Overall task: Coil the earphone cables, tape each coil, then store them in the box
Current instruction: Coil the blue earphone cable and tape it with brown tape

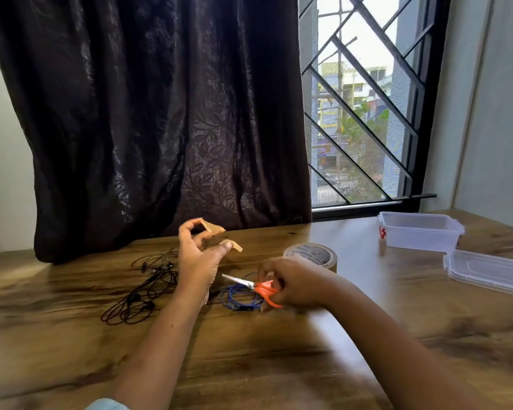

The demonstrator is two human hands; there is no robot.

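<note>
My left hand (197, 255) is raised over the table with two short strips of brown tape (212, 227) stuck to its fingertips, one at the thumb and forefinger, the other (234, 245) on a lower finger. My right hand (290, 284) grips orange-handled scissors (259, 287), blades pointing left, just above a coiled blue earphone cable (240, 298) on the table. Loose black earphone cables (144, 291) lie tangled to the left. A roll of brown tape (311, 254) stands behind my right hand. The clear plastic box (419, 232) sits open at the far right.
The box's clear lid (489, 272) lies on the wooden table (279, 365) in front of the box. A dark curtain (160, 128) hangs behind the table at the left. A barred window (365, 113) is at the back right.
</note>
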